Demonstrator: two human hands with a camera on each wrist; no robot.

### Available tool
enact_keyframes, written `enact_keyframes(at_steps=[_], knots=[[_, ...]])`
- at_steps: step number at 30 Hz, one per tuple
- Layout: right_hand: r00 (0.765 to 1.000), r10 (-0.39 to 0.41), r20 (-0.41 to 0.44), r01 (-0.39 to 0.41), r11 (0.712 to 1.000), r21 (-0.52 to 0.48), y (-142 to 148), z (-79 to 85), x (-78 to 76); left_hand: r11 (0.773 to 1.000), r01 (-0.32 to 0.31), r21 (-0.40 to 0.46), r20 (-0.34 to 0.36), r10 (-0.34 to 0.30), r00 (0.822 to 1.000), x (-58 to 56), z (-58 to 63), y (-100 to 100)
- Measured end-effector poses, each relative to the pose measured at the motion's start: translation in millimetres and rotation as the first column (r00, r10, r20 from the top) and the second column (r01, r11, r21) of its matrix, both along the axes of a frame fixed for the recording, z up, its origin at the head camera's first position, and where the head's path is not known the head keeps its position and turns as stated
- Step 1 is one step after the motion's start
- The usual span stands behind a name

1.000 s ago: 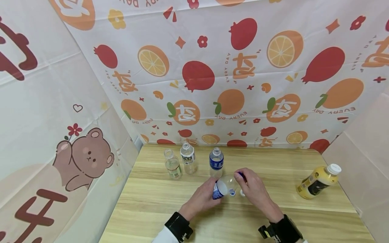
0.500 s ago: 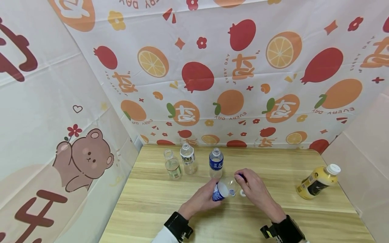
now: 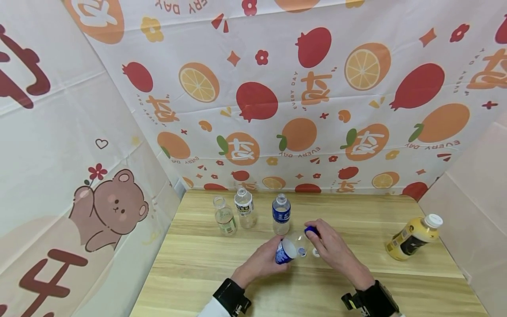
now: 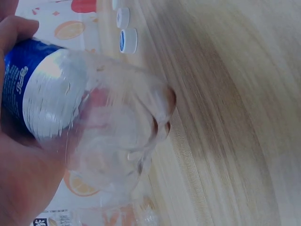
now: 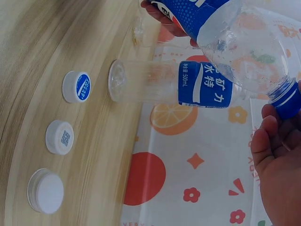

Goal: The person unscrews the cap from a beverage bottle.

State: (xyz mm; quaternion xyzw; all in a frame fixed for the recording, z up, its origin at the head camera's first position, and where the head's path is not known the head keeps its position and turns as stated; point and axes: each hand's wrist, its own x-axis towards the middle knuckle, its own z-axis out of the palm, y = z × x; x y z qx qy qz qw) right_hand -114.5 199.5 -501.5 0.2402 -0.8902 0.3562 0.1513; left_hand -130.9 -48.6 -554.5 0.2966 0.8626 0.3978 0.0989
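My left hand [image 3: 263,260] grips a clear plastic bottle [image 4: 113,113] around its blue label, in the middle of the table. The bottle is tilted above the tabletop, its neck pointing right and away from me. At the neck, the thumb and fingers of my right hand [image 3: 332,248] pinch a blue cap [image 5: 287,101], which sits on the mouth. Just beyond stands an uncapped bottle with a blue label [image 3: 281,215]. Beneath the held bottle lie loose white caps, among them one with a blue top [image 5: 77,87], one with a printed code [image 5: 59,137] and a plain one [image 5: 45,190].
Left of the blue-labelled bottle stand two more uncapped bottles, one with a black-and-white label [image 3: 245,209] and one with a green label [image 3: 225,216]. A yellow bottle [image 3: 412,240] with a white cap is at the far right. Printed cloth [image 3: 257,101] hangs behind the wooden table [image 3: 190,268].
My right fingers have shifted around the blue cap, so more of it shows now. My left hand and the bottle have stayed nearly in place.
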Motion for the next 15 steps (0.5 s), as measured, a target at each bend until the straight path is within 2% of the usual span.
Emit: enact_keyframes(at_steps=[4, 7, 12, 15], knots=[[0.994, -0.061, 0.095, 0.063, 0.998, -0.01, 0.0, 0.7, 2.0, 0.997, -0.057, -0.047, -0.073, 0.054, 0.996, 2.7, 0.3, 3.1], [0.983, -0.117, 0.144, 0.121, 0.992, -0.02, -0.7, 0.7, 3.2, 0.992, -0.101, -0.078, -0.147, 0.088, 0.985, 4.7, 0.1, 6.1], [0.966, -0.209, 0.149, 0.218, 0.975, -0.047, -1.6, -0.2, 2.7, 0.982, -0.152, -0.111, -0.265, 0.118, 0.957, 7.2, -0.6, 10.0], [0.96, -0.23, 0.161, 0.244, 0.967, -0.068, -1.6, -0.6, 1.8, 0.978, -0.165, -0.127, -0.318, 0.118, 0.941, 7.1, -0.6, 10.0]])
